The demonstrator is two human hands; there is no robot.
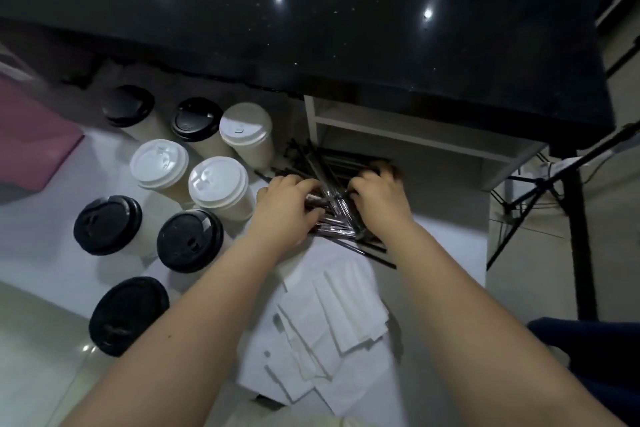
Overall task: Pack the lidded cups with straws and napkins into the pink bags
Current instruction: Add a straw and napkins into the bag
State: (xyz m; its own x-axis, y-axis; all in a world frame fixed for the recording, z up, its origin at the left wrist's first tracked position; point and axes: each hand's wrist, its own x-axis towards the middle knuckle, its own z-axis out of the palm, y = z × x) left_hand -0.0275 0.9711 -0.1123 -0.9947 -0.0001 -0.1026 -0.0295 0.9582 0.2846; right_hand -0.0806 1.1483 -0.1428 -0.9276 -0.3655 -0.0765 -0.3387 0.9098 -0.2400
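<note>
- A loose heap of white napkins (329,322) is seen nearest, spread on a pale surface (41,288) between the two forearms.
- Just beyond the napkins, a pile of wrapped dark straws (332,215) is laid, with some ends reaching over the napkins' far edge.
- The left hand (284,208) is set on the left side of the pile, its fingers curled around several straws.
- The right hand (377,198) is pressed into the right side of the pile, its fingers bent round straws as well.
- To the left of the hands, eight lidded cups (218,182) are grouped upright and close together; five are capped in black and three in white.
- None of the cups is touched by either hand.
- Pink bags (31,142) are seen at the far left edge, apart from the cups and blurred.
- A white shelf (398,128) is placed behind the straws.
- Above it, a glossy black counter (311,10) is stretched across the top.
</note>
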